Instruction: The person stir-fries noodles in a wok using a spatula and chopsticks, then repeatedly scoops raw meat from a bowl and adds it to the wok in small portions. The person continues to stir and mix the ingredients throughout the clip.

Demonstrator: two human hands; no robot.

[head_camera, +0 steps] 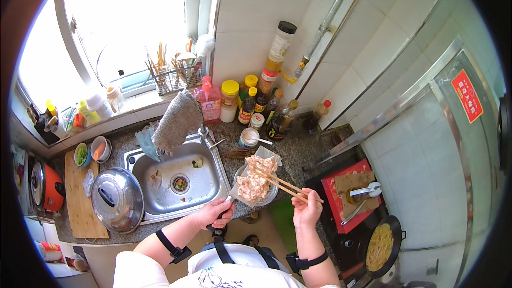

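Observation:
Pale pink minced meat (253,187) lies on the flat blade of a cleaver (239,197), held over a bowl (273,194) on the counter beside the sink. My left hand (215,213) is closed around the cleaver's handle. In my right hand (308,209) is a pair of wooden chopsticks (285,186), their tips touching the meat. A clear plastic piece (269,153) shows behind the meat. How much the bowl holds is hidden by the blade and meat.
Left lie a steel sink (218,168), a domed pot lid (117,200) and a cutting board (76,208). Behind stand sauce bottles (247,108) and an open jar with a spoon (249,137). Right are a stove with a pan of food (380,247) and a red box (332,220).

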